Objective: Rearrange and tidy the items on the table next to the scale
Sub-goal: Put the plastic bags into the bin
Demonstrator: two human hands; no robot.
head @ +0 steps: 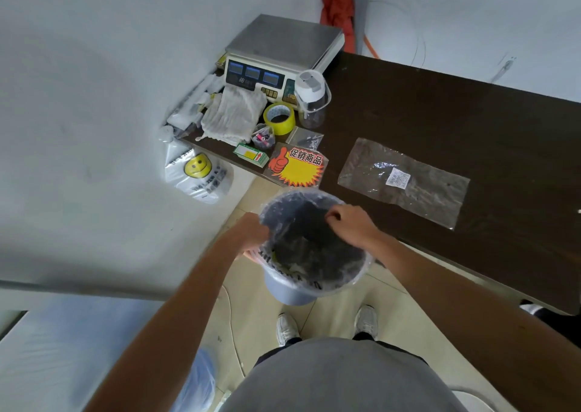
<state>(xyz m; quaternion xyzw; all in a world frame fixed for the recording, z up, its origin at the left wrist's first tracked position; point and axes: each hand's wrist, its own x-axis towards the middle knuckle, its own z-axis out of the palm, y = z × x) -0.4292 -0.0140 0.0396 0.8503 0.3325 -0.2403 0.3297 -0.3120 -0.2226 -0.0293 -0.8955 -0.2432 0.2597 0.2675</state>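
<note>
A grey bin point(289, 292) lined with a clear plastic bag hangs in the air in front of the dark table point(440, 112). My left hand point(254, 235) grips its left rim and bag edge. My right hand point(349, 223) hovers over the bin's mouth with curled fingers that pinch the bag liner or dark stuff inside. On the table by the scale point(279, 53) lie a white cloth point(232, 116), yellow tape roll point(279, 118), clear jar point(311, 97), small cup of bits point(263, 138), green-white box point(251, 154), promo sign point(297, 168) and a flat clear bag point(404, 180).
A smiley-face plastic bag point(198, 175) hangs off the table's left corner beside the white wall. Rolled plastic bags point(191, 106) lie left of the cloth. An orange cloth point(338, 9) hangs behind the scale. My shoes point(327, 325) stand on the tiled floor below the bin.
</note>
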